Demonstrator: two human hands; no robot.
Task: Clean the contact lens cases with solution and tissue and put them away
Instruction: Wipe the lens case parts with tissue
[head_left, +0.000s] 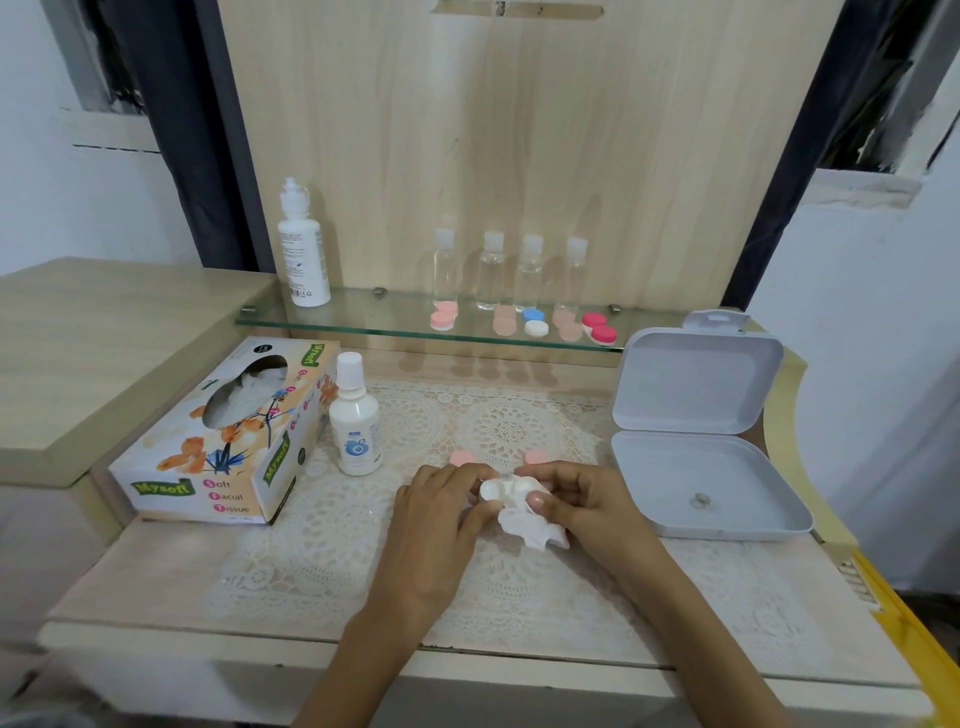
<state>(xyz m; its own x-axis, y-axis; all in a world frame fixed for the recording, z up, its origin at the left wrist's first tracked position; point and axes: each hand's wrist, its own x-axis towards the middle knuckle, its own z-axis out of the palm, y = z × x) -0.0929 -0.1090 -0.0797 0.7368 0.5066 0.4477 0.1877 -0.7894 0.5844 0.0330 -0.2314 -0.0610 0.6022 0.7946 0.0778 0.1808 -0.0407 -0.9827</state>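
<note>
The case (501, 490) is held between both hands over the middle of the surface (363, 597), with its long axis running left to right and its open wells facing up. The left hand (436, 514) pinches its left end. The right hand (592, 506) pinches tissue (530, 530) against the right well. Two pink caps (461, 458) lie just beyond.

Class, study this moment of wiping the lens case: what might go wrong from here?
Two pink caps lie loose on the lace mat, just beyond the right hand and left hand; a finger might flick one off. The small solution bottle stands near the left hand and might be knocked over.
</note>
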